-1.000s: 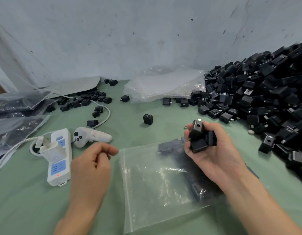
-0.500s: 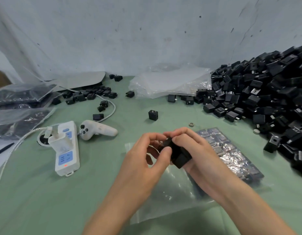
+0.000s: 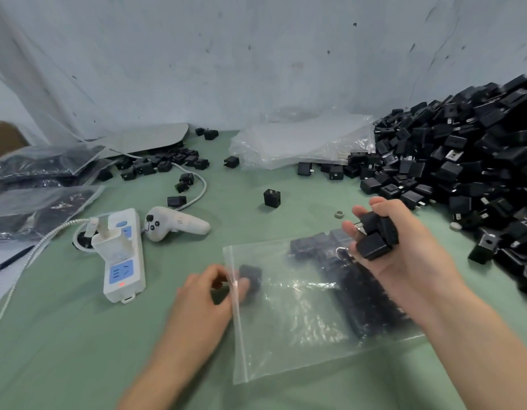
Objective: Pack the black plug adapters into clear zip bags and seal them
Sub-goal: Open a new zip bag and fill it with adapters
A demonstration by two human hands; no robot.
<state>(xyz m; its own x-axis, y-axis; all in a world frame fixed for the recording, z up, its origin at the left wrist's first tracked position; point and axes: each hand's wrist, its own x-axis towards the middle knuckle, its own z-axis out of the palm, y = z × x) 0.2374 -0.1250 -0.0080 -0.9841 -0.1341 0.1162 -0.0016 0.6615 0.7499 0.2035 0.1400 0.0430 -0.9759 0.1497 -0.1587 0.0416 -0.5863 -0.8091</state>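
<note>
A clear zip bag lies flat on the green table, its mouth facing left. My left hand is at that mouth, fingertips inside the bag pinching one black adapter. My right hand hovers palm up above the bag's far right corner and grips a small cluster of black adapters. A row of adapters shows through the plastic along the bag's right side; I cannot tell whether they are inside the bag or beneath it. A large heap of loose black adapters fills the right.
A white power strip with a charger and cable, and a white handheld controller, lie at the left. Filled bags are stacked far left. Empty clear bags are piled at the back. One lone adapter stands mid-table.
Half a second ago both hands met over the bag around the adapters. Now my left hand has dropped to the bag's mouth with one adapter, and my right has drawn back right with the rest.
</note>
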